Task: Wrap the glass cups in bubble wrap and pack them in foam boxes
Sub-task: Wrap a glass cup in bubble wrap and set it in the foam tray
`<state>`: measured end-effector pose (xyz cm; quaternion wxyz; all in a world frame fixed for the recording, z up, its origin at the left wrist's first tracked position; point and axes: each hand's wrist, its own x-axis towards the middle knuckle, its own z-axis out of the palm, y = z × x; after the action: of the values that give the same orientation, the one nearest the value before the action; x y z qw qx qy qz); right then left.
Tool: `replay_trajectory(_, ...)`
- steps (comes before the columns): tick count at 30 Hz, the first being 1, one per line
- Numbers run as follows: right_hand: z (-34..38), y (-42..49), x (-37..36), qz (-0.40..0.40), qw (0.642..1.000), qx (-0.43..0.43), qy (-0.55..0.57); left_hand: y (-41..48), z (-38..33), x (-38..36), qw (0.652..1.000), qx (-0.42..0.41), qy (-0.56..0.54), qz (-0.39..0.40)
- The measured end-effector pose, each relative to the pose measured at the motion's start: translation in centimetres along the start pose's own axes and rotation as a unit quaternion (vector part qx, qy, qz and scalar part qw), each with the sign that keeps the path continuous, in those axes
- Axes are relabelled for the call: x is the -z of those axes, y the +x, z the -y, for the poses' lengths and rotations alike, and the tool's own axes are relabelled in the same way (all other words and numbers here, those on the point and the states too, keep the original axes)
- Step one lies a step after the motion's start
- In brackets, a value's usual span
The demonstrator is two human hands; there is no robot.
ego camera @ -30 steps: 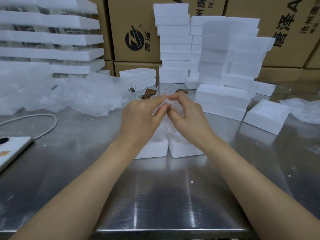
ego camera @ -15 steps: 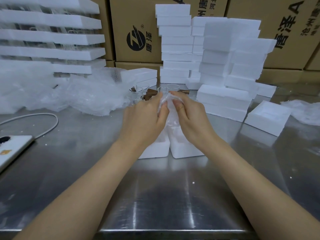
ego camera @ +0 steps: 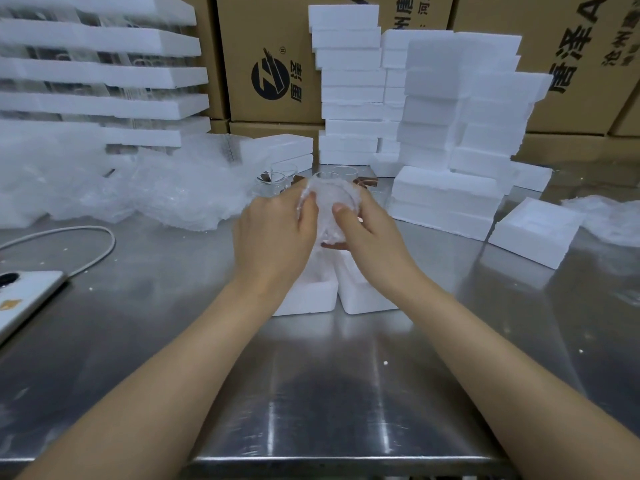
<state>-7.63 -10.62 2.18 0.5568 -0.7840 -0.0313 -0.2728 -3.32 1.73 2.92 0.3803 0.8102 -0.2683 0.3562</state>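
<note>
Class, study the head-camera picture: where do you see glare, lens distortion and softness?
Head view: glare streaks run down the steel table; head view: the wide-angle lens tilts the cartons and foam stacks; head view: the wrapped cup between left hand and right hand looks soft, washed out.

One view here, worn on the head, looking forward and down along both forearms, close over the table (ego camera: 311, 393), whose near edge runs along the bottom of the frame. Dead centre, the left hand (ego camera: 273, 233) and right hand (ego camera: 375, 237) meet round the bubble-wrapped cup (ego camera: 327, 206). The wide lens reaches the cartons (ego camera: 273, 46) at the far side.
</note>
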Motion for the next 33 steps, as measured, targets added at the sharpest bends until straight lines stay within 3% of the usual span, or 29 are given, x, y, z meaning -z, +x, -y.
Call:
replay_trajectory(5, 0.1, 0.0, 0.1, -0.031, 0.997, 0.006, -0.066, 0.0, -0.4, 0.2, 0.999, 0.027, -0.002, 0.034)
replay_trajectory(11, 0.7, 0.5, 1.0, -0.086, 0.996, 0.010, -0.033, 0.4, -0.3, 0.1, 0.953, 0.066, -0.154, 0.254)
replay_trajectory(17, 0.6, 0.0, 0.5, -0.042, 0.986, 0.057, -0.148, 0.6, 0.1, -0.5, 0.920, 0.123, -0.275, 0.250)
replay_trajectory(20, 0.8, -0.3, 0.3, 0.009, 0.984, 0.081, -0.158, 0.5, 0.6, -0.7, 0.947, 0.114, -0.212, 0.213)
replay_trajectory(23, 1.0, -0.2, 0.3, -0.022, 0.985, 0.064, -0.157, -0.1, 0.4, -0.6, 0.978, 0.074, -0.127, 0.146)
replay_trajectory(25, 1.3, 0.0, 0.7, -0.077, 0.993, -0.014, -0.087, -0.1, 0.0, -0.6, 0.993, 0.037, -0.086, 0.064)
replay_trajectory(27, 1.4, 0.2, 0.9, -0.090, 0.985, -0.124, 0.078, 0.1, -0.2, -0.4, 0.989, 0.055, -0.133, 0.018)
replay_trajectory(30, 1.6, 0.3, 0.9, -0.038, 0.942, -0.180, 0.282, 0.6, -0.8, -0.2, 0.940, 0.167, -0.275, 0.115)
replay_trajectory(33, 1.8, -0.1, 0.3, 0.053, 0.945, -0.165, 0.278, 0.3, -0.9, -0.5, 0.902, 0.201, -0.333, 0.185)
